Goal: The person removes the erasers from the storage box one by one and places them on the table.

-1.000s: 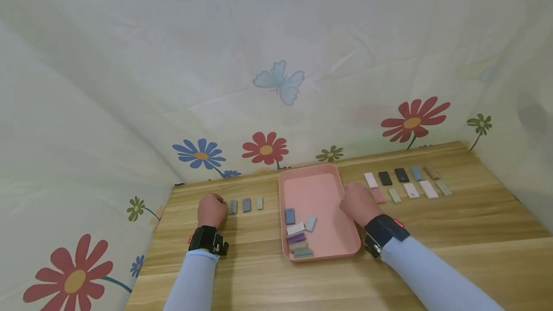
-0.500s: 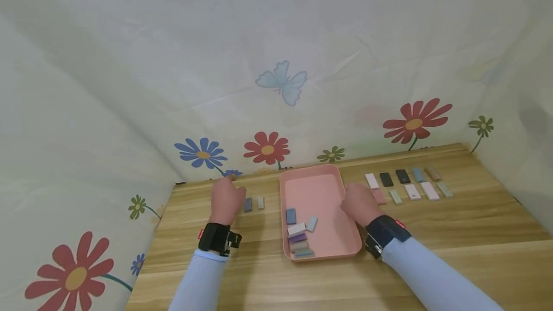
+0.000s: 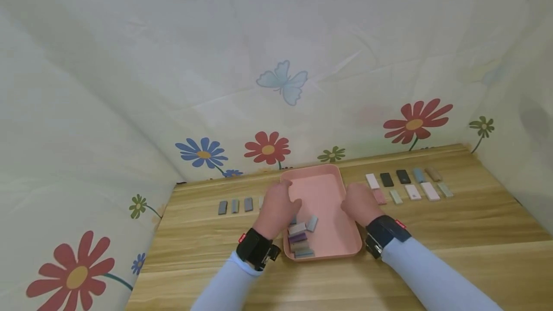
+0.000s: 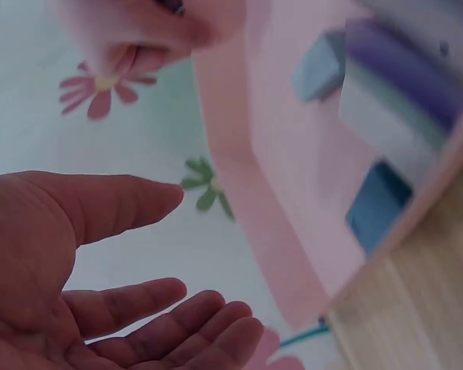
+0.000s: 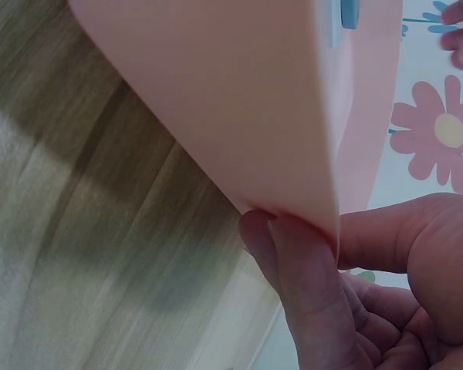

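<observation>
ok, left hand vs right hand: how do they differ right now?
Hold: the left hand holds nothing; the right hand pinches the pink tray by its right wall.
Fingers: the left hand's thumb and fingers are spread apart; the right hand's close on the wall from both sides.
Shared: both have black wrist straps and light blue sleeves.

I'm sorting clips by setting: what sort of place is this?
Probably an indoor recording booth, though the wider room isn't visible. A wood-grain table meets pale sheeting on several sides, printed with flowers and a butterfly, and the person wears black wrist straps.
</observation>
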Tool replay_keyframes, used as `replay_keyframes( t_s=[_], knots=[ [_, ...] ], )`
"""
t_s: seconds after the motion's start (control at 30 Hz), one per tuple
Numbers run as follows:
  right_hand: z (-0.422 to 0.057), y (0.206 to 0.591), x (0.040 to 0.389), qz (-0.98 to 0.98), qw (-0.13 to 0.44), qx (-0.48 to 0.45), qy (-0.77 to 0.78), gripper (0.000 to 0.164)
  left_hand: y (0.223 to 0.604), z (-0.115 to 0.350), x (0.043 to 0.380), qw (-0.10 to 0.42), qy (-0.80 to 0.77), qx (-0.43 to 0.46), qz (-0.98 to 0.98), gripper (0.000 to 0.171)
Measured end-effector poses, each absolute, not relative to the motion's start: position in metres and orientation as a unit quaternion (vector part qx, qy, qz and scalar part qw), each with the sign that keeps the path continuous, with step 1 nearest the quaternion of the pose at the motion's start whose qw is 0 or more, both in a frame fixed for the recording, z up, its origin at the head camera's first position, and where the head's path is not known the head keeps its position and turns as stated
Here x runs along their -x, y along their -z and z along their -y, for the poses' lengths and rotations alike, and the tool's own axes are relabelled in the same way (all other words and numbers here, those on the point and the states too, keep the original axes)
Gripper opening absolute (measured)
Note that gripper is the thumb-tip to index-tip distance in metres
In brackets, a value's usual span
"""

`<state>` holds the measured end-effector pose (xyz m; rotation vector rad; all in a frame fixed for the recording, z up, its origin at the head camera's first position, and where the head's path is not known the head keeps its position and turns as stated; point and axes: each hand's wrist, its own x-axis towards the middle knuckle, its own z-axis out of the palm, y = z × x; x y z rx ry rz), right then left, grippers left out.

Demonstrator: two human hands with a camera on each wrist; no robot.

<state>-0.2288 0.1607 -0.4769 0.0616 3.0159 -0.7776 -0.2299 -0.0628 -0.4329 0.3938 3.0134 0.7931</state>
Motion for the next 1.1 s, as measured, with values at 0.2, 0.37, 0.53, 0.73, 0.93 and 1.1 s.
replay_keyframes(
  t_s=[0.2,0.37,0.53,0.73,0.93,1.1],
  knots=[
    [-0.161,0.477,0.227,-0.967,0.0,-0.015,0.254,0.009,0.45,0.036,0.219,0.057,-0.215,-0.164,-0.961,0.043],
    [-0.16,0.476,0.225,-0.964,0.009,-0.018,0.264,0.009,0.46,0.025,0.215,0.105,-0.199,-0.164,-0.961,0.016],
    [-0.16,0.477,0.225,-0.963,0.014,-0.024,0.269,0.01,0.461,0.019,0.211,0.13,-0.187,-0.161,-0.96,0.016],
    [-0.162,0.479,0.226,-0.963,0.009,-0.027,0.269,0.01,0.461,0.013,0.21,0.14,-0.141,-0.171,-0.965,0.017],
    [-0.163,0.479,0.225,-0.963,0.005,-0.025,0.267,0.006,0.463,0.009,0.212,0.124,-0.096,-0.19,-0.969,0.011],
    [-0.163,0.48,0.225,-0.961,0.012,-0.03,0.276,0.004,0.463,0.007,0.212,0.113,-0.072,-0.199,-0.971,0.011]
  ],
)
